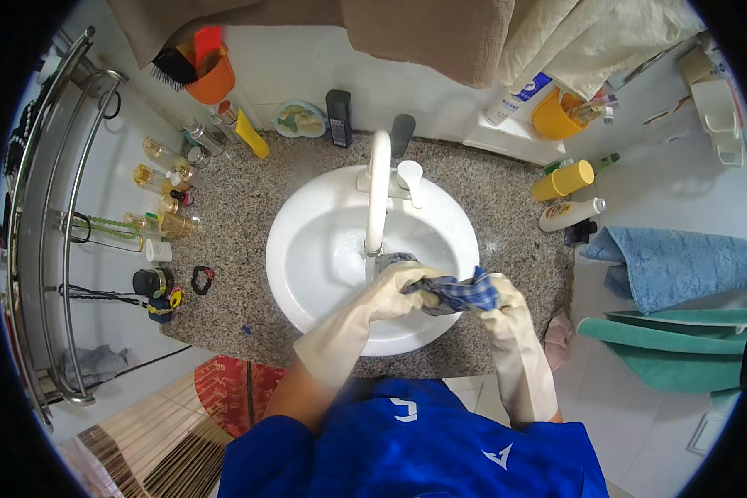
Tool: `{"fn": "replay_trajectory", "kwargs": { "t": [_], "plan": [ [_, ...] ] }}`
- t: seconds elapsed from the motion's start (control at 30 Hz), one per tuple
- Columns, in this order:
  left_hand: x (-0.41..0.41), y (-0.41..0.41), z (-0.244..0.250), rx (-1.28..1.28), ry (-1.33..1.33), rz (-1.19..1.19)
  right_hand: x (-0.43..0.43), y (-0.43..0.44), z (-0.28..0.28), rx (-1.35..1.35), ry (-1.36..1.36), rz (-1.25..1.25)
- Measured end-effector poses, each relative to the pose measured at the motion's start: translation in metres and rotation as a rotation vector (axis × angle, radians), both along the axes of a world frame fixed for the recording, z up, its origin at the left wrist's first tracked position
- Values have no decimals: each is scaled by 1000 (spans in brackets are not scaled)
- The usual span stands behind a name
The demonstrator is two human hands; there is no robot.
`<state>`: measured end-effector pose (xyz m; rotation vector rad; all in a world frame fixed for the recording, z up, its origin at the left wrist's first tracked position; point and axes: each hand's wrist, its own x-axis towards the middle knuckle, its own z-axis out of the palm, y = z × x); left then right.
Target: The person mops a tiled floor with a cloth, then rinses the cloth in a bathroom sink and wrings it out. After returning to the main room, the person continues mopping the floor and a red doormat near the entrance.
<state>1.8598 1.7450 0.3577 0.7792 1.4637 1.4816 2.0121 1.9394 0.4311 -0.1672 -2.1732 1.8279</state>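
Note:
Both my hands wear long cream rubber gloves. A bunched blue checked cloth point(457, 292) stretches between them over the right front rim of the white oval sink point(286, 249). My left hand point(404, 283) grips the cloth's left end, just in front of the spout. At the other end my right hand point(501, 295) is closed on it. Another bit of checked fabric point(401, 257) shows beyond my left glove, under the spout; whether it is the same cloth is hidden. From the white faucet point(378, 187), water seems to run into the basin. The lever point(411, 177) sits right of the spout.
Small bottles point(155, 177) line the speckled stone counter point(230, 187) at left, near a metal towel rack point(78, 230). At right stand a yellow cup point(563, 180) and a white bottle point(573, 215). A blue towel point(678, 264) and green basins point(666, 348) are beside the counter.

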Motion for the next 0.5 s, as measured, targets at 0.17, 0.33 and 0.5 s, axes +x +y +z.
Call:
{"fn": "replay_trajectory", "kwargs": {
  "t": [0.17, 0.33, 0.5],
  "plan": [
    [1, -8, 36, 36, 285, 212, -3, -7, 52, -427, -31, -169],
    [5, -2, 92, 299, 443, 331, 8, 16, 60, -539, -83, -148],
    [17, 25, 122, 9, 268, 154, 2, 3, 68, -480, -87, -199]
  ]
}}
